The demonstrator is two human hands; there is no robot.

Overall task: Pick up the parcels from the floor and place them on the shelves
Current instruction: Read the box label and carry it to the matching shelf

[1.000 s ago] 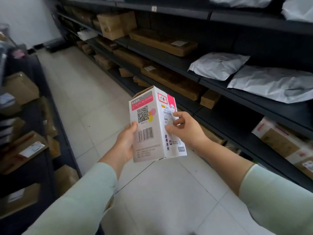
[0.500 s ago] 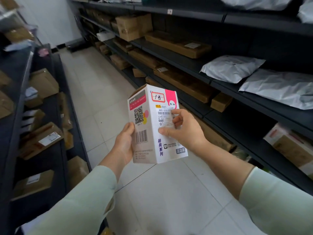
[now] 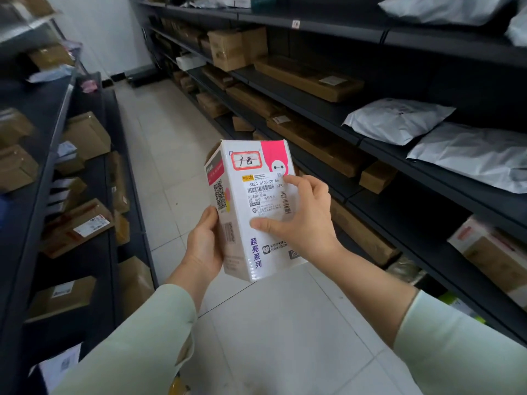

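Parcel (image 3: 256,201), seemingly upright, between both grips (image 3: 204,246) (image 3: 306,220)

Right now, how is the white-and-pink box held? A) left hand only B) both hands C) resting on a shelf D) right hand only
B: the left hand grips the left edge of the white-and-pink box, and the right hand holds its labelled face, with thumb and fingers on the box.
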